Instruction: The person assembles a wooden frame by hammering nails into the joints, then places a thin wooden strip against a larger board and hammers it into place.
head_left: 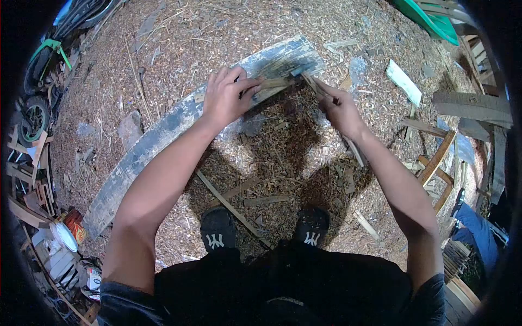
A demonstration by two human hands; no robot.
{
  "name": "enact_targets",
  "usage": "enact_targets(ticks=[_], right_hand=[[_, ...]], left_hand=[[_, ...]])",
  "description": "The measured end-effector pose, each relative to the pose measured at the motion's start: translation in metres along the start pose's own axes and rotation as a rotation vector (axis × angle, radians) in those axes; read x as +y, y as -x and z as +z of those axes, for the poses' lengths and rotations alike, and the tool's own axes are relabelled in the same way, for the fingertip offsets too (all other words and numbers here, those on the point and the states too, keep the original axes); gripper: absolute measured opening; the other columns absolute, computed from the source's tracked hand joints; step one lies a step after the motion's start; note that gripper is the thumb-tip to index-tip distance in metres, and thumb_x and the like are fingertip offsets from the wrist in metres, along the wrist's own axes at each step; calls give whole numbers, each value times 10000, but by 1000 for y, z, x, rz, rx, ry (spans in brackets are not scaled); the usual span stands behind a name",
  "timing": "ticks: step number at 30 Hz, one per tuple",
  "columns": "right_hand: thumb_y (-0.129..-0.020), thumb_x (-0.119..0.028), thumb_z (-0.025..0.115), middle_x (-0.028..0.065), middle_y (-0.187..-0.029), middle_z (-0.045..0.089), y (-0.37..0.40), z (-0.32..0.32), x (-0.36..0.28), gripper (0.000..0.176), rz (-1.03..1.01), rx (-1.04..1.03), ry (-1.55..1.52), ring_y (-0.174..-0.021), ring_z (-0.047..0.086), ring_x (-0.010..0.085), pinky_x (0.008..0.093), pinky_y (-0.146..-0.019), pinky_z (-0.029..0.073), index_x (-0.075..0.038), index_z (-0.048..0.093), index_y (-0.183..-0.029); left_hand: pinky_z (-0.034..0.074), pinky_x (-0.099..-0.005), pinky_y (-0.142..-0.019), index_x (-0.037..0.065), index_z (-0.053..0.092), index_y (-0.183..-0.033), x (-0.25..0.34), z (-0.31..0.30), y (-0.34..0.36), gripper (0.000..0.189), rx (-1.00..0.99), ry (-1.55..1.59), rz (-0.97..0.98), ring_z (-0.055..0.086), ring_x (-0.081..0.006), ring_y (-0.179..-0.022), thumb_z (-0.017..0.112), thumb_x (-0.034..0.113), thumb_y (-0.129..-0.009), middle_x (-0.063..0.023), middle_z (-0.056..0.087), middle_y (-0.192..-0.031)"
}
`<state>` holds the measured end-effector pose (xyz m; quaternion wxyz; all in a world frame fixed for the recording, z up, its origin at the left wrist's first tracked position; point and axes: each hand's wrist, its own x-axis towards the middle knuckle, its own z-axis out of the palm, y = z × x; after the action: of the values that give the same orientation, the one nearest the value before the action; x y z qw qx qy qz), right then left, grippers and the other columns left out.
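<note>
A long, weathered plank [157,138] with worn pale paint lies slantwise on the chip-covered ground in front of me. My left hand [227,96] is closed on a short wooden strip [275,82] over the plank's far right part. In my right hand [338,108] is a hammer [297,71], gripped by its wooden handle. The hammer's metal head is at the strip's right end; whether it touches cannot be made out. Fingers hide the left part of the strip.
Wood chips and scraps cover the ground around my sandals [218,228]. A pale board piece [403,82] and a wooden frame [439,157] lie at right. A green plastic object [429,22] is at the far right. Wheels [33,119] and clutter line the left side.
</note>
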<state>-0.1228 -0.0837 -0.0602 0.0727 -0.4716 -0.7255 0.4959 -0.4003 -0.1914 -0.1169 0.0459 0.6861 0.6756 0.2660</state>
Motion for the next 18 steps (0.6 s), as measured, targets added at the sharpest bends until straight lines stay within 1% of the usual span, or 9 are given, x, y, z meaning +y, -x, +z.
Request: enact_targets(ticks=[1, 3, 7, 8, 11, 15, 16, 17, 18], right_hand=[[-1085, -148, 534, 5, -842, 641, 0, -3, -3, 440, 0, -1, -1, -640, 475, 58, 243, -560, 405, -137, 550, -1524], [-1097, -170, 510, 54, -934, 692, 0, -9, -10, 438, 128, 46, -79, -666, 505, 79, 263, -604, 450, -148, 538, -1533], [-1105, -168, 473, 66, -942, 703, 4, -7, -20, 452, 241, 26, -78, -663, 547, 132, 295, -631, 494, -155, 502, -1556], [-1101, -172, 491, 34, -851, 663, 13, -4, -27, 459, 23, -41, -5, -640, 531, 109, 272, -578, 456, -142, 497, -1559], [-1092, -176, 526, 25, -853, 654, 1, 3, 11, 470, 48, -24, -73, -666, 527, 96, 273, -593, 449, -142, 496, -1560], [-1080, -166, 552, 11, -832, 627, -2, -11, -8, 453, 131, 116, -69, -656, 510, 85, 291, -592, 447, -189, 543, -1532], [-1088, -185, 541, 56, -887, 687, -9, -16, -8, 433, 156, 106, -20, -624, 506, 83, 299, -601, 470, -244, 566, -1516], [-1088, -185, 541, 56, -887, 687, -13, -18, -10, 433, 156, 105, -21, -624, 506, 83, 299, -601, 470, -244, 566, -1516], [-1089, -204, 540, 83, -958, 726, -15, -20, -14, 428, 35, 103, 96, -602, 505, 89, 307, -605, 482, -268, 569, -1511]], left_hand=[[420, -392, -843, 220, 821, -1113, 0, 1, 0, 215, -1, -1, 0, 541, -212, -923, 794, 216, -900, 8, 542, -926], [428, -386, -845, 208, 824, -1106, 0, 0, -1, 222, 9, 3, 4, 545, -211, -926, 804, 192, -886, 6, 540, -926], [435, -383, -849, 199, 826, -1101, 1, 0, 0, 224, 4, -5, -4, 547, -212, -930, 805, 182, -879, 4, 534, -924], [435, -385, -852, 199, 825, -1105, 0, 1, 1, 232, 13, -5, 6, 548, -214, -933, 806, 178, -875, 2, 531, -924], [432, -386, -844, 203, 822, -1113, 0, 1, 1, 243, 11, -12, 8, 547, -218, -931, 807, 177, -872, -1, 530, -923], [422, -384, -813, 209, 820, -1121, 1, -2, 0, 260, 2, -17, 21, 543, -226, -914, 813, 176, -863, -4, 534, -920], [422, -384, -813, 209, 820, -1121, 0, -2, 0, 260, 1, -18, 21, 543, -226, -914, 813, 176, -863, -4, 534, -920], [420, -382, -806, 209, 819, -1123, -1, -2, 0, 263, 15, -22, 33, 541, -227, -910, 816, 180, -861, -5, 535, -920], [417, -380, -799, 209, 819, -1124, -1, -1, 0, 266, 28, -24, 46, 539, -228, -906, 818, 183, -859, -6, 536, -919]])
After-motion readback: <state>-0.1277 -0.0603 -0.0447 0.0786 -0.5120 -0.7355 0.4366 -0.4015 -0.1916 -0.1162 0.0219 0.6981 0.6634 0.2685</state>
